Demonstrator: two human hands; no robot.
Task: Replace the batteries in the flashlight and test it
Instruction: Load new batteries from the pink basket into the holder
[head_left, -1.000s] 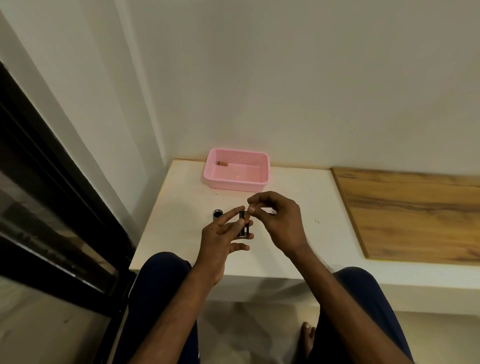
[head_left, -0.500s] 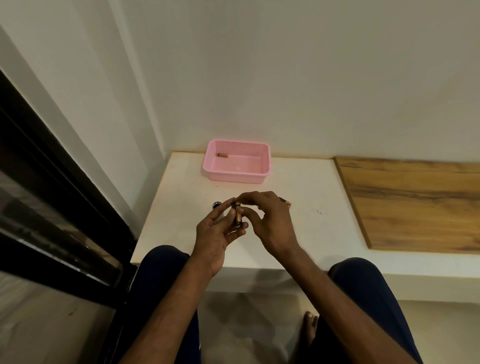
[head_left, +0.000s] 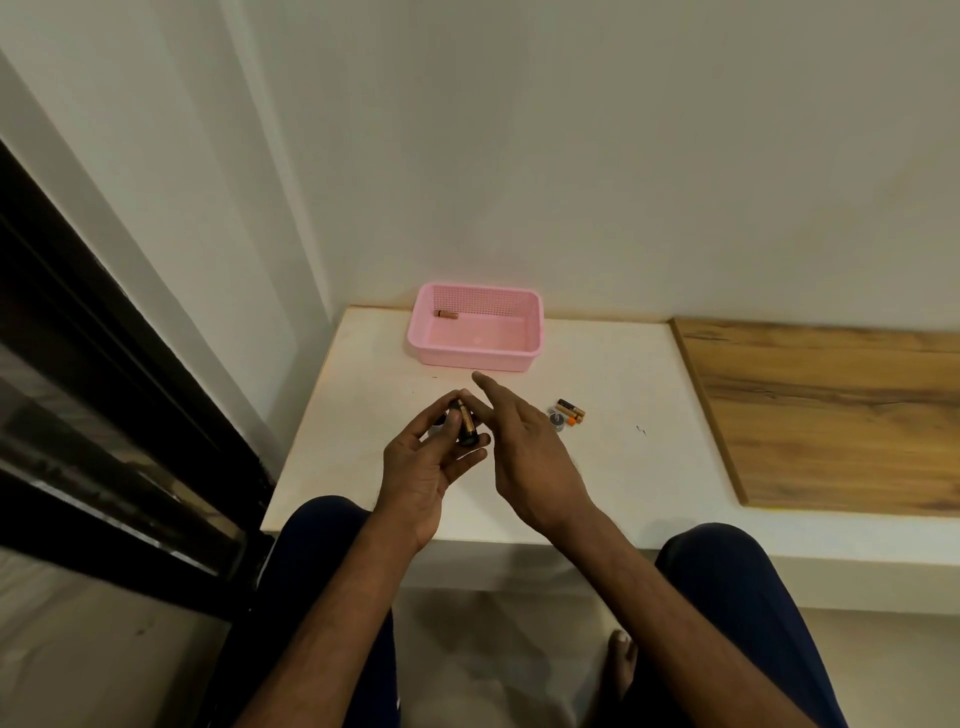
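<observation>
My left hand (head_left: 423, 470) grips a small black battery holder (head_left: 466, 428) with a copper-and-black battery showing in it, held above the white table (head_left: 623, 467). Just to its right, my right hand (head_left: 524, 447) is open with the index finger stretched forward, holding nothing. A small dark flashlight part sits behind my left fingers, mostly hidden. Two loose batteries (head_left: 570, 410) and a small round cap (head_left: 556, 419) lie on the table right of my right hand. One more battery (head_left: 445, 315) lies inside the pink basket (head_left: 535, 322).
The pink basket stands at the back of the table against the wall. A wooden board (head_left: 831, 415) covers the right part of the surface. A dark window frame (head_left: 104, 364) runs along the left. My knees sit under the table's front edge.
My right hand let go of the holder and opened, its fingers now spread. The loose batteries and cap behind it have come into sight. My left hand keeps its grip.
</observation>
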